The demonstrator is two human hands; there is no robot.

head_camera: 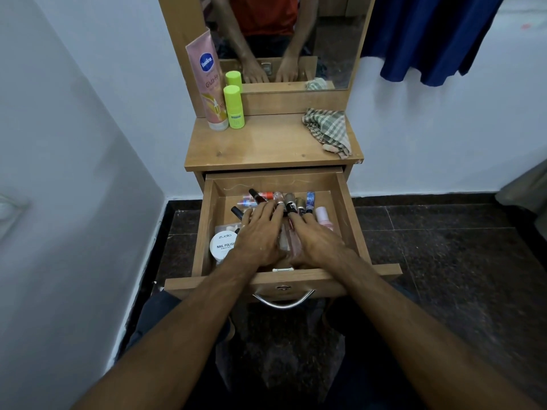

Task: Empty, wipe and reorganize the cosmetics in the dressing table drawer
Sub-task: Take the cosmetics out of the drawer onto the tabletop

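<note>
The wooden drawer [207, 220] of the dressing table stands pulled out, with several cosmetics in it. My left hand [257, 235] lies flat over the items at the drawer's middle left, fingers spread. My right hand [316, 238] lies flat beside it, fingertips touching a row of nail polish bottles [291, 201] along the back. A white round nail polish remover tub [222, 247] sits at the front left. A pink bottle [322, 216] lies at the right. Slim clear tubes [288, 238] show between my hands. What lies under my palms is hidden.
On the tabletop [266, 143] stand a pink lotion tube [207, 84] and a lime-green bottle [233, 108] at the back left. A checked cloth [327, 130] lies at the back right. A mirror [325, 39] rises behind. A blue curtain [429, 39] hangs to the right.
</note>
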